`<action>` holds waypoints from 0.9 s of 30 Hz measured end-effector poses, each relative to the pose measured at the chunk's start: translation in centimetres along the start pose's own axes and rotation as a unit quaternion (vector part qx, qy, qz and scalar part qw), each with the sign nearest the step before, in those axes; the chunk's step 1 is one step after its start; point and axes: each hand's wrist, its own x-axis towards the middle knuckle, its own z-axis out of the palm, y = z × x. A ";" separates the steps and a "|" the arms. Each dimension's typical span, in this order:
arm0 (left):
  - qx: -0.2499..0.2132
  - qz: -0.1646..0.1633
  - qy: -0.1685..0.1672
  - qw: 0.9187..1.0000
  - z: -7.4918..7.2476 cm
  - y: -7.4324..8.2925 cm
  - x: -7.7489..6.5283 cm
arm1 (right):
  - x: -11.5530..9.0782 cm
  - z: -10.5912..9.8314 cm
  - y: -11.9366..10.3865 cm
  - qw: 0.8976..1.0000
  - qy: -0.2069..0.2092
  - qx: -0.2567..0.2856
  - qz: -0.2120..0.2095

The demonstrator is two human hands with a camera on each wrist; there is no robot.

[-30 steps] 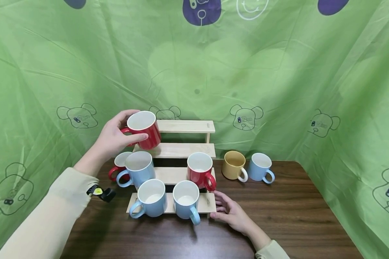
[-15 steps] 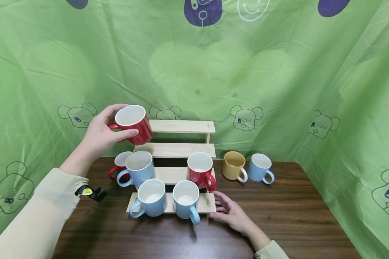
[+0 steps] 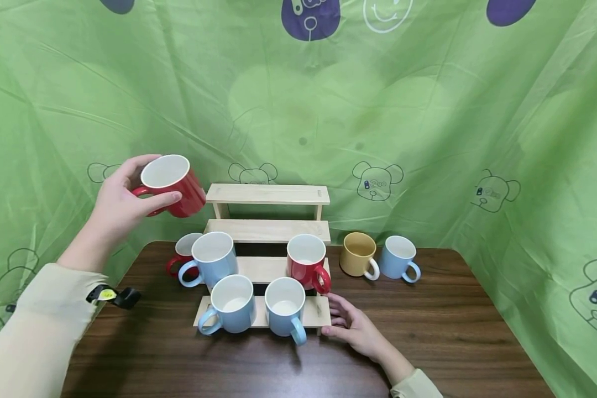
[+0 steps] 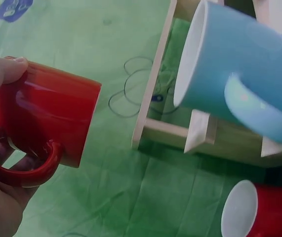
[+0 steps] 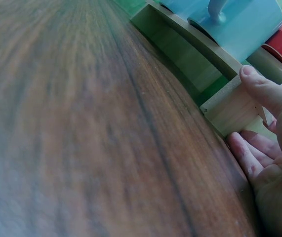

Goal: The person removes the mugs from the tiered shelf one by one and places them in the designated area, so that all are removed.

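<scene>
My left hand (image 3: 121, 193) holds a red mug (image 3: 185, 196) up in the air, left of the tiered wooden rack (image 3: 268, 193). The mug's white inside shows, and in the left wrist view its handle (image 4: 27, 173) lies by the palm. At the rack's lowest step, my right hand (image 3: 355, 329) grips the right end, thumb (image 5: 261, 89) at the front corner and fingers beside the leg. Two light blue mugs (image 3: 234, 309) stand on that step. One step higher are a larger blue mug (image 3: 216, 262) and a red mug (image 3: 305, 268). The upper two steps bear nothing.
Left of the rack, another red mug (image 3: 183, 258) stands partly behind the large blue one. A yellow mug (image 3: 356, 257) with a white handle and a blue mug (image 3: 397, 262) stand on the dark wooden table (image 3: 428, 331) at right. Green cloth (image 3: 298, 110) hangs behind.
My left hand has carried the red mug leftward and slightly up, away from the rack's upper steps. My right hand and the other mugs stay in place.
</scene>
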 end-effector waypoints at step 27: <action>0.048 -0.074 0.074 0.993 -4.2 -5.0 -0.3 | 0.0 0.0 -0.1 1.000 -0.001 0.000 0.000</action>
